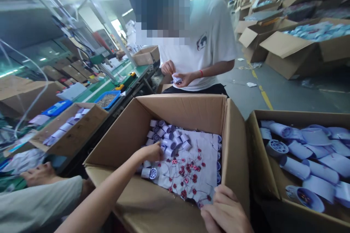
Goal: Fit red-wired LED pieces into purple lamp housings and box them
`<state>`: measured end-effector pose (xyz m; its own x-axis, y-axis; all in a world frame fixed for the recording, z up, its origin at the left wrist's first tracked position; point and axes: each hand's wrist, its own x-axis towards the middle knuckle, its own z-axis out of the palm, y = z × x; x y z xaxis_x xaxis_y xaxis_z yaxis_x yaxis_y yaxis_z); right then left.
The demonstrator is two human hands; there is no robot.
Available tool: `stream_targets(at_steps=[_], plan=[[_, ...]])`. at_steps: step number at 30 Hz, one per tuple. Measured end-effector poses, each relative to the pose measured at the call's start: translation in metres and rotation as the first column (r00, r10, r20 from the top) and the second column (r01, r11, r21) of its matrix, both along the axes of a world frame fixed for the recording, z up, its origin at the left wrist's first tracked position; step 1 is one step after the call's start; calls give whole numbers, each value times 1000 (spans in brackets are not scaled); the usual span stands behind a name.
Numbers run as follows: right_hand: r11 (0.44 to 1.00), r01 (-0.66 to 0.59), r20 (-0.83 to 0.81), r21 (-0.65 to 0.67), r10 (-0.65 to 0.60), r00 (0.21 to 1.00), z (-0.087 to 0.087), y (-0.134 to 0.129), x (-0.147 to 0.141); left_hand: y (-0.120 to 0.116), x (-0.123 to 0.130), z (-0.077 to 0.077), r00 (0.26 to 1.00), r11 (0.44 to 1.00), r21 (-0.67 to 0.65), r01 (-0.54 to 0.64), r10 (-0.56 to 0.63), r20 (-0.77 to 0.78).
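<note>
A large open cardboard box (186, 111) stands before me with small white plastic cylinders (169, 143) inside. A pale sheet (203, 149) lies over part of them, scattered with small red pieces (194, 178) on thin dark wires. My left hand (153, 152) reaches in among the cylinders at the sheet's left edge; its fingers are curled, and what they hold is hidden. At the near right corner, my right hand (225, 209) has its fingers bent over the box's edge, beside the sheet's lower corner.
A person (197, 40) across the box holds a small white part (177, 79). Another person's hand (41, 174) rests at left, near a box of white parts (93, 123) and a blue tray (111, 96). An open box of larger white parts (295, 114) stands at right.
</note>
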<state>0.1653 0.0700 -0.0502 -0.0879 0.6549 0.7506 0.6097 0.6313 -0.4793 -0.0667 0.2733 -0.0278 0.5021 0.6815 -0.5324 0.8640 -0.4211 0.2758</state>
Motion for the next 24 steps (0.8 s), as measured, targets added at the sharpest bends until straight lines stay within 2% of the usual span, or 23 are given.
stream_targets(at_steps=[2,4,5,7,9,11,13,15,16,20,24], plan=[[999,29,-32,-25,-30,999,7,3,-4,-15,5,45,999,999,48,-12,10,38],[994,88,-68,-65,-92,993,13,6,-8,-42,11,83,994,992,118,-42,31,100],[989,122,-92,-88,-130,987,17,6,-10,-60,15,97,991,988,142,-54,35,133],[972,142,-178,-188,-176,968,24,4,-16,-98,23,114,976,982,166,-91,55,210],[937,-2,-329,-349,-120,937,29,-3,-24,-137,31,119,939,974,160,-162,102,329],[841,-259,-553,-475,-57,831,32,-15,-33,-172,37,117,888,957,173,-233,137,438],[748,-457,-745,-481,-75,662,32,-28,-40,-198,41,113,846,937,189,-295,164,508],[720,-531,-843,-446,-140,520,31,-40,-43,-216,41,109,815,921,191,-341,188,548],[718,-546,-863,-432,-155,480,30,-45,-43,-222,40,108,804,914,191,-357,196,561],[704,-593,-881,-391,-101,462,31,-59,-33,-235,30,106,765,896,185,-405,221,605],[705,-621,-891,-343,-33,453,32,-64,-19,-244,20,102,711,896,110,-429,260,654]])
